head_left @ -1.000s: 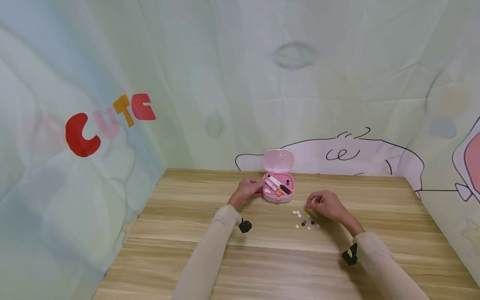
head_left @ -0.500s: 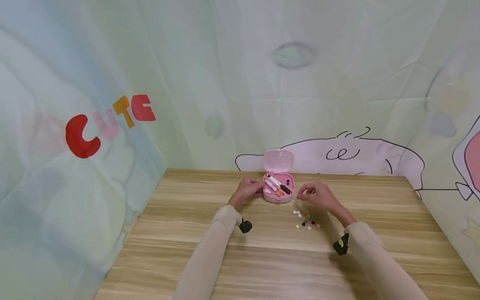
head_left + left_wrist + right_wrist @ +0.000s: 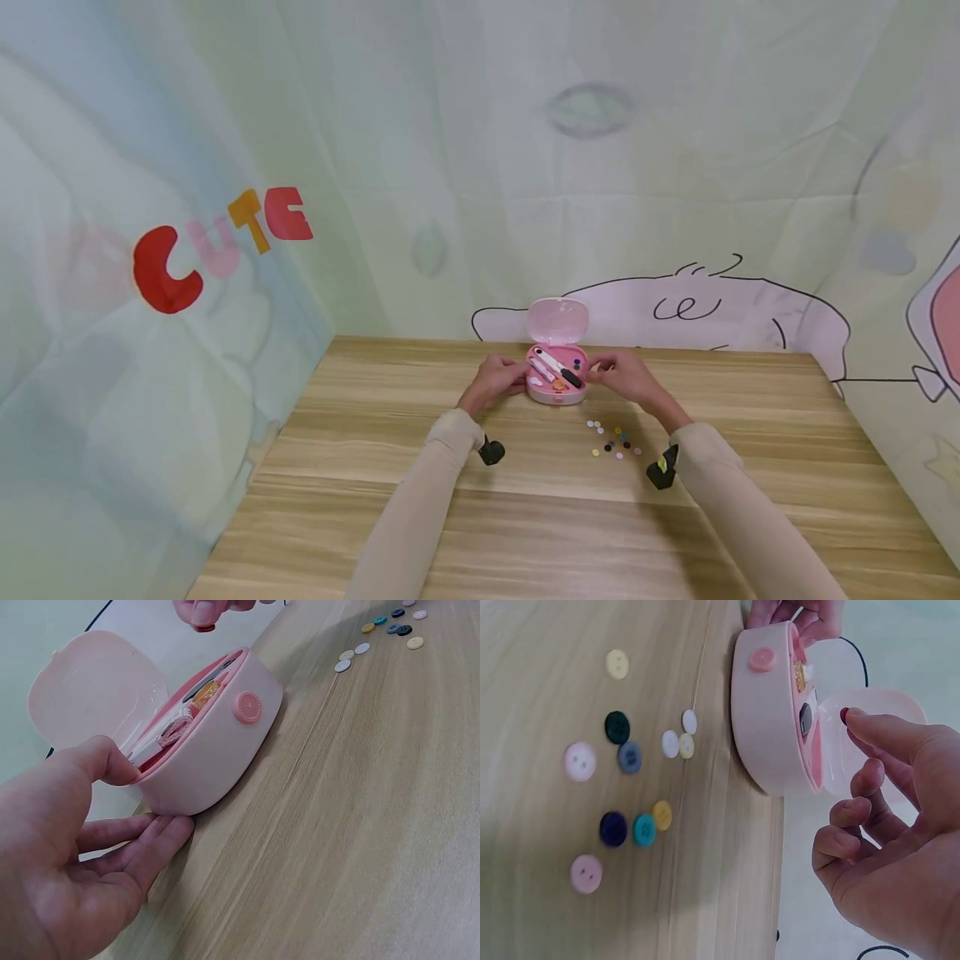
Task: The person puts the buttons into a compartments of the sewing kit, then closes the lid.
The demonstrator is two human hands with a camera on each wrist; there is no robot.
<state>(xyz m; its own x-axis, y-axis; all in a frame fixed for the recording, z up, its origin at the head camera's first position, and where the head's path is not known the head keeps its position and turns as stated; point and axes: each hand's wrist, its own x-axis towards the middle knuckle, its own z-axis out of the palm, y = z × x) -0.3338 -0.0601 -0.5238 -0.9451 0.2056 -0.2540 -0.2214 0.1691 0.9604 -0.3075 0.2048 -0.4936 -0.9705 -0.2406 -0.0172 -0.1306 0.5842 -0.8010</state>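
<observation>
"What's closest?"

"Two pale sleeves reaching across a wood-grain table, a small black camera at the left wrist and another at the right."

"And past those?"

"Loose buttons scattered on the wood, just in front of the right hand: white, pink, cream, yellow, teal, blue and darker ones, lying flat."

"Is that hand holding anything?"

"Yes, it pinches a small red button between thumb and fingertip, up over the right end of the pink box. I can't tell whether the fingers touch the rim."

"The left hand?"

"Gripping the box's left end, thumb hooked over the rim, the other fingers against the outside near the bottom."

"So where's the box?"

"Toward the back of the table, between both hands, round pink clasp facing the person. Inside, a white-and-black tool lies diagonally, with an orange item near the front and dark discs to the right."

"Behind it?"

"Its clear pinkish lid stands raised, then a pale backdrop with a black-outlined cartoon."
</observation>
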